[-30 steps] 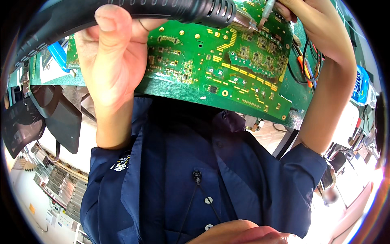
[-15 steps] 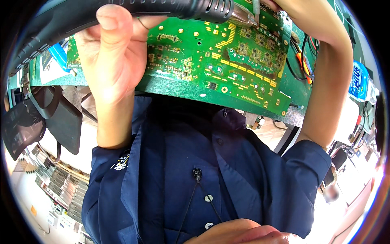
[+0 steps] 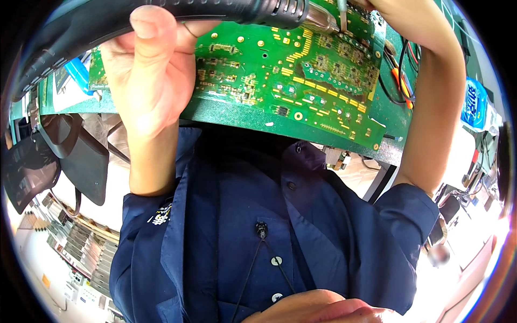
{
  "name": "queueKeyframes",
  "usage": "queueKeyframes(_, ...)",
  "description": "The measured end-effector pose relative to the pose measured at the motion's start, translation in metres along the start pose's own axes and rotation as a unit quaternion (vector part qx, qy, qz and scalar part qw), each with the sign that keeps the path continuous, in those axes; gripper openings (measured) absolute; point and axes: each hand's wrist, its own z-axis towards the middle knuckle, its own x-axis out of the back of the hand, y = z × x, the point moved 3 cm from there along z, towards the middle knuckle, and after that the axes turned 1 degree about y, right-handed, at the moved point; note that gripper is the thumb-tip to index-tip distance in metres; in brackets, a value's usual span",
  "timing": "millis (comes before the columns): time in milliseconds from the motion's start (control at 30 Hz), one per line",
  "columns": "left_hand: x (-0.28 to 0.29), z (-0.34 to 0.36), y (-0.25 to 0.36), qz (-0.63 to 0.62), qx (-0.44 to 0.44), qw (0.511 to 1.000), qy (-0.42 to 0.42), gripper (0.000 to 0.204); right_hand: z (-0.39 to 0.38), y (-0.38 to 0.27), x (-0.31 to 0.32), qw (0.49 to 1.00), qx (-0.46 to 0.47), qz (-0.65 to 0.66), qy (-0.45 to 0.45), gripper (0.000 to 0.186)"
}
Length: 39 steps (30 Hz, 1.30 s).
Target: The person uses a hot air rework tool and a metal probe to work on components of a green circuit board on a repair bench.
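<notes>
My left hand point(image 3: 151, 81) is closed around a black ribbed tool point(image 3: 237, 12), likely a hot-air gun, with the thumb below its handle and its metal nozzle point(image 3: 323, 20) pointing right onto a green circuit board point(image 3: 274, 102). The board lies on the green bench mat point(image 3: 231, 110) and carries gold pads, small chips and a brownish stained area near the nozzle. My right hand point(image 3: 371, 4), cut off by the top edge, holds a slim grey tool point(image 3: 342, 11), its tip touching the board beside the nozzle; the fingers are mostly out of sight.
Orange-handled tools point(image 3: 404, 86) and black cables lie right of the board, near a blue packet point(image 3: 474, 105). A blue object point(image 3: 78, 72) rests on white paper at the left. Dark chair-like panels point(image 3: 81, 161) stand below the bench's left edge.
The tip of the grey tool and the nozzle have shifted slightly up and left on the board, and my right arm has shifted a little. My left hand keeps its grip.
</notes>
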Motion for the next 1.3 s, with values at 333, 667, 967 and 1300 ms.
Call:
queueKeyframes(333,0.005,0.001,0.0,0.033,-0.008,0.999,-0.016,0.067,-0.017,0.006,-0.007,0.994,0.015,0.086,0.063,0.034)
queueKeyframes(667,0.0,0.003,-0.004,0.006,-0.023,1.0,-0.01,0.07,-0.052,0.006,-0.01,0.973,-0.064,0.094,0.2,0.027)
queueKeyframes(967,0.0,0.003,-0.004,0.032,-0.023,0.999,0.008,0.073,-0.099,0.005,-0.026,0.97,-0.019,0.063,0.232,0.016)
queueKeyframes(1300,-0.006,0.003,0.0,0.062,-0.035,0.997,0.013,0.078,-0.104,-0.006,-0.035,0.929,-0.031,0.09,0.359,0.016)
